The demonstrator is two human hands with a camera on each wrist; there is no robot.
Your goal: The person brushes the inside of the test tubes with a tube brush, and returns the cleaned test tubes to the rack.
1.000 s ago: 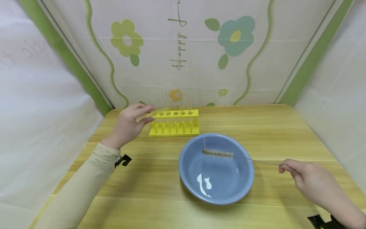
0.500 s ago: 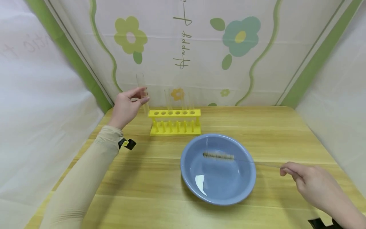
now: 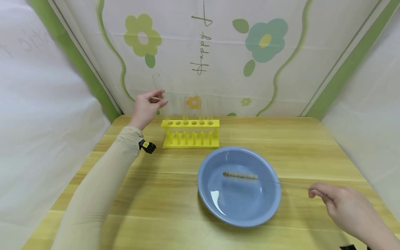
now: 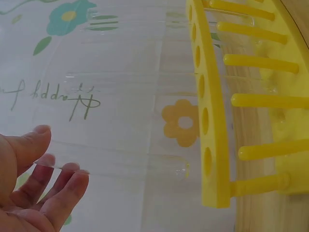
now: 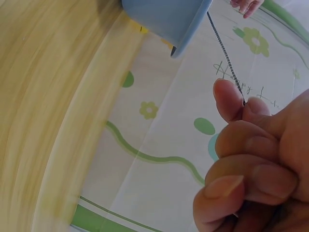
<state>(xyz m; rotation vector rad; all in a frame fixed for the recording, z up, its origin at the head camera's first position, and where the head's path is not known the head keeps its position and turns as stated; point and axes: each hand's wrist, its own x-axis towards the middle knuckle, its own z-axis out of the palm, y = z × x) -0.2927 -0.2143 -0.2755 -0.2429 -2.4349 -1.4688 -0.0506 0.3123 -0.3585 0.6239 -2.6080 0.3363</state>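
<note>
My left hand pinches a clear glass test tube between thumb and fingers, over the left end of a yellow test tube rack. In the left wrist view the tube's rounded tip points at the end hole, slightly apart from the rack's top plate. Other clear test tubes stand in the rack. On the right, my right hand pinches the thin twisted wire handle of a test tube brush. The brush's bristles are over the inside of a blue basin.
Everything stands on a wood-grain table. A white curtain with printed flowers hangs behind the rack, and white cloth encloses both sides. The basin is in front and right of the rack.
My left hand went from beside the rack's left end up, with the tube turned upright, then slightly right over that end. My right hand and the brush shifted slightly down in view.
</note>
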